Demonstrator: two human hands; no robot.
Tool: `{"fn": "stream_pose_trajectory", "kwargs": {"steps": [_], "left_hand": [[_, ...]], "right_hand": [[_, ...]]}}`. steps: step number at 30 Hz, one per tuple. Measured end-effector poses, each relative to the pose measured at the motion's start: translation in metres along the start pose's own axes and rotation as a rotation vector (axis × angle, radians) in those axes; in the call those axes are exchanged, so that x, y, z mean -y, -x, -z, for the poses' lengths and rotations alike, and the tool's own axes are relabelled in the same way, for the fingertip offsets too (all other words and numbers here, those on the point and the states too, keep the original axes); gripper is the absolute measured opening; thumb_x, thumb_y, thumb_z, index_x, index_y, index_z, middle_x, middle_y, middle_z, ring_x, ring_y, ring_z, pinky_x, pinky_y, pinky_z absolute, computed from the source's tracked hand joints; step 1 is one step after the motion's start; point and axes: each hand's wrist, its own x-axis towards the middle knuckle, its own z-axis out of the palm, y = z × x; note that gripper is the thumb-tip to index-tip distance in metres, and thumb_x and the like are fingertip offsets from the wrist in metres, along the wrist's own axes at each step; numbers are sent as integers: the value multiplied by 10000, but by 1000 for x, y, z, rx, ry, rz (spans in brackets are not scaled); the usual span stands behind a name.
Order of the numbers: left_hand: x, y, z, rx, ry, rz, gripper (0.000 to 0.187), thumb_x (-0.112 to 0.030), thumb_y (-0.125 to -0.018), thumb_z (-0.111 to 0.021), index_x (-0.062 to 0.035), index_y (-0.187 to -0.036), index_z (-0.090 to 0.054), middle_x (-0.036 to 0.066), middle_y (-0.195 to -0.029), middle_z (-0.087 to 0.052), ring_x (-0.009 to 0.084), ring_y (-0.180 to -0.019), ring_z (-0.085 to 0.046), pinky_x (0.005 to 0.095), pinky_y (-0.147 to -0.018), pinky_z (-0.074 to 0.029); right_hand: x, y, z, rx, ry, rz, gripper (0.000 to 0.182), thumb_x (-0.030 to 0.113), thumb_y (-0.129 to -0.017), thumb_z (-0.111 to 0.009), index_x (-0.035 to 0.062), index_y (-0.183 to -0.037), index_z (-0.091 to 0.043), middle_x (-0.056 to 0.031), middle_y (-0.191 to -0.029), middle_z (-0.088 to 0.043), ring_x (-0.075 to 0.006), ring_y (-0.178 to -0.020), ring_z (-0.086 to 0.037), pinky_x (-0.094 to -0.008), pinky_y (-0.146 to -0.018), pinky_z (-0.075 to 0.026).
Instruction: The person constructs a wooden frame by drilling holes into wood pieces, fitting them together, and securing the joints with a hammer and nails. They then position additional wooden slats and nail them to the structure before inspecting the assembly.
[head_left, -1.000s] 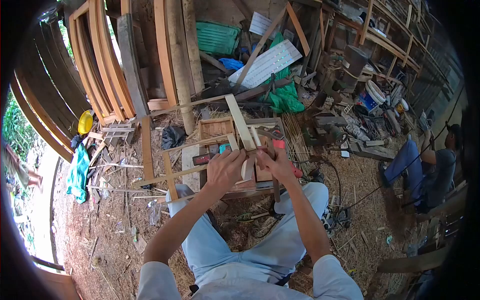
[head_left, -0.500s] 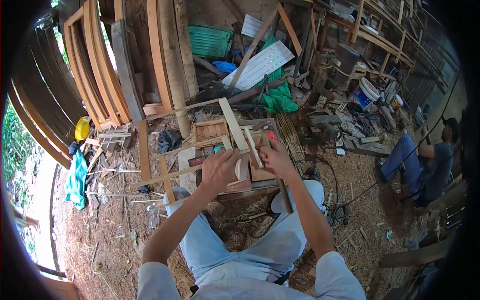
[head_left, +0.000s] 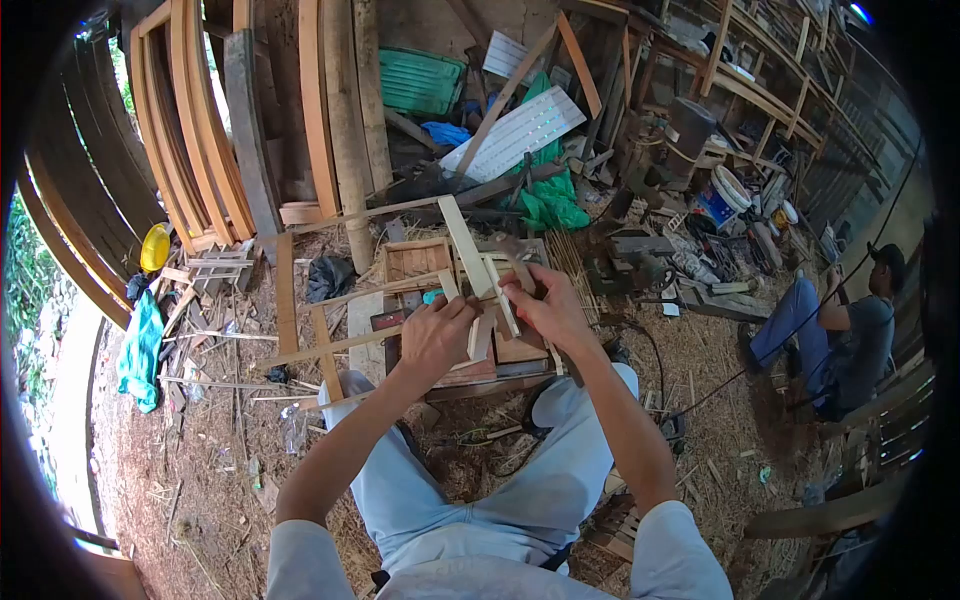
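Observation:
My left hand (head_left: 437,338) is closed around pale wooden strips where they meet, with its fingertips near the joint. A broad pale slat (head_left: 463,243) runs away from me beyond it, and a long thin strip (head_left: 335,347) reaches out to the left. My right hand (head_left: 552,312) has its fingers wrapped around a hammer (head_left: 516,258), whose far end is blurred; its handle partly shows below the hand. A short pale wood piece (head_left: 502,298) stands at the right fingertips. Beneath both hands is a low wooden workbench (head_left: 470,392), partly covered by them.
A shallow wooden tray (head_left: 417,260) lies on the bench's far left. Tall timber frames (head_left: 180,130) lean at the left. Wood scraps and shavings litter the ground (head_left: 230,470). A seated person (head_left: 850,330) is at the right, with a dark cable (head_left: 770,355) crossing in front.
My right hand has shifted slightly up with the hammer, and its thumb and finger are now close to the short wood piece. My left hand stays on the strips.

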Motion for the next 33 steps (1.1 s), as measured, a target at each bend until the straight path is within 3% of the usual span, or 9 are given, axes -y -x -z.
{"fn": "stream_pose_trajectory", "kwargs": {"steps": [5,7,8,14,16,19,20,26,33], "left_hand": [[3,2,2,69,-30,18,197,-92,-715,-640,-105,-911,-638,15,-830,-611,210,-771,-607,324,-637,-498],[3,2,2,73,-33,38,202,-93,-721,-631,-103,-922,-632,14,-813,-597,208,-767,-606,330,-631,-506],[2,2,4,74,-35,42,202,-93,-721,-631,-103,-922,-632,14,-813,-597,208,-767,-606,330,-631,-506],[-3,0,-3,27,-5,49,197,-106,-726,-630,-85,-922,-620,22,-784,-552,205,-755,-591,329,-620,-493],[0,-2,-4,-21,8,7,189,-94,-760,-667,-90,-949,-657,21,-732,-555,203,-664,-578,342,-567,-494],[3,-1,1,48,6,-1,205,-94,-756,-671,-81,-960,-657,24,-733,-555,202,-667,-587,343,-569,-496],[0,-2,4,55,7,15,211,-100,-723,-632,-78,-933,-622,25,-774,-544,205,-731,-587,324,-615,-492],[-1,-5,2,56,-6,-7,222,-106,-741,-639,-76,-961,-629,24,-774,-547,196,-717,-585,327,-606,-492],[1,-2,-1,32,-13,0,215,-108,-740,-650,-75,-952,-637,19,-785,-555,197,-729,-584,330,-613,-498]], "right_hand": [[-1,-2,-5,3,35,-80,81,65,-886,-634,35,-961,-643,1,-759,-616,-53,-595,-504,-245,-554,-419],[-4,-5,-3,-20,-6,111,89,61,-898,-618,33,-982,-614,12,-737,-583,-48,-578,-489,-237,-517,-403],[-7,-6,-6,-16,-7,110,89,61,-898,-618,33,-982,-614,12,-737,-583,-48,-578,-489,-237,-517,-403],[-35,-6,-9,-3,-150,-59,80,76,-928,-584,37,-993,-558,24,-675,-517,-31,-543,-441,-210,-424,-318],[-29,-1,-6,5,-222,-178,97,102,-921,-609,28,-982,-595,29,-664,-516,-29,-535,-429,-200,-423,-289],[-18,3,-1,-27,-235,-338,177,182,-864,-682,20,-926,-646,18,-644,-544,-74,-503,-445,-259,-456,-347],[-12,4,-1,-48,-263,-345,179,194,-861,-692,33,-930,-658,22,-594,-519,-55,-465,-413,-248,-418,-325],[-41,7,-9,-83,-229,-283,172,170,-871,-678,11,-933,-658,16,-602,-537,-57,-471,-439,-250,-430,-357],[-19,15,1,-8,-401,-288,183,124,-872,-665,-38,-955,-651,-18,-644,-583,-67,-501,-482,-256,-435,-374]]}}
